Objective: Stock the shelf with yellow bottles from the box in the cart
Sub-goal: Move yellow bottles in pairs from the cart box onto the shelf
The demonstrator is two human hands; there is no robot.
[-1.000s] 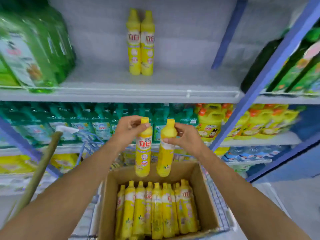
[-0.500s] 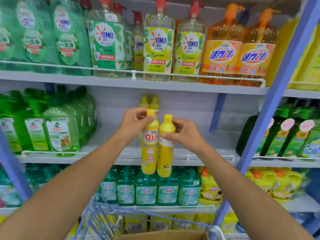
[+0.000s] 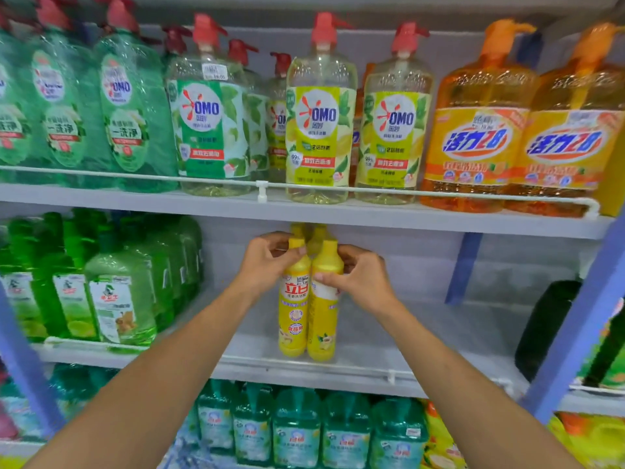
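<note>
Head view: left hand (image 3: 267, 262) fingers (image 3: 270, 239) curled round the neck of the left yellow bottle (image 3: 293, 316), thumb just under the cap, clamped. Right hand (image 3: 355, 282) fingers (image 3: 350, 253) wrapped behind the shoulder of the right yellow bottle (image 3: 323, 324), thumb pressed on the front at the top of the label, also clamped. Both bottles upright, side by side, touching each other, bodies hanging below the fingers. Left one shows its front label, the right one is turned so a white label edge faces out. Bases sit at the front part of the middle shelf (image 3: 422, 363); cannot tell if they rest on it or hover just above. Directly behind the caps, tops of two more yellow bottles (image 3: 318, 234) show at the back of the same shelf. Green bottles (image 3: 118, 299) fill that shelf to the left, a dark bottle (image 3: 544, 326) stands to the right near the blue upright (image 3: 581, 319). Upper shelf (image 3: 406, 219) carries OMO pump bottles (image 3: 321, 130) and orange pump bottles (image 3: 473, 137). Teal bottles (image 3: 297, 431) on the shelf below.
</note>
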